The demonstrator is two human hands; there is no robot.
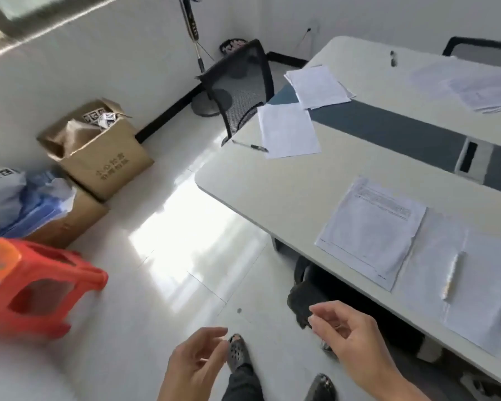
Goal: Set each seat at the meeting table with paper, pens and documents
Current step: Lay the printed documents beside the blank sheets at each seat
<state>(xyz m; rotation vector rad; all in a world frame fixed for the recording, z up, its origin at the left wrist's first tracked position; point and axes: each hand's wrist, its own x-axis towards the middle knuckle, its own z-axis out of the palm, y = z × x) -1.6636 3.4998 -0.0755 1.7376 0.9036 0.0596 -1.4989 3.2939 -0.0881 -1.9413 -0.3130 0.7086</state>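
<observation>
The white meeting table (272,183) fills the right side. At its near edge lie a printed document (370,230) and blank paper (480,287) with a pale pen (451,277) on it. Farther along the table lies a blank sheet (287,130) with a black pen (249,146) beside it, then a stack of papers (318,86). More documents (475,85) and a dark pen (392,57) sit on the far side. My left hand (193,366) and my right hand (350,334) hover over the floor beside the table, both empty with fingers loosely apart.
A black mesh chair (240,82) stands at the table's far corner, another (480,50) behind the table. Cardboard boxes (104,157) and an orange plastic stool (32,285) sit on the left. A fan stand (191,27) leans by the wall. A grey strip (388,128) runs along the table's middle.
</observation>
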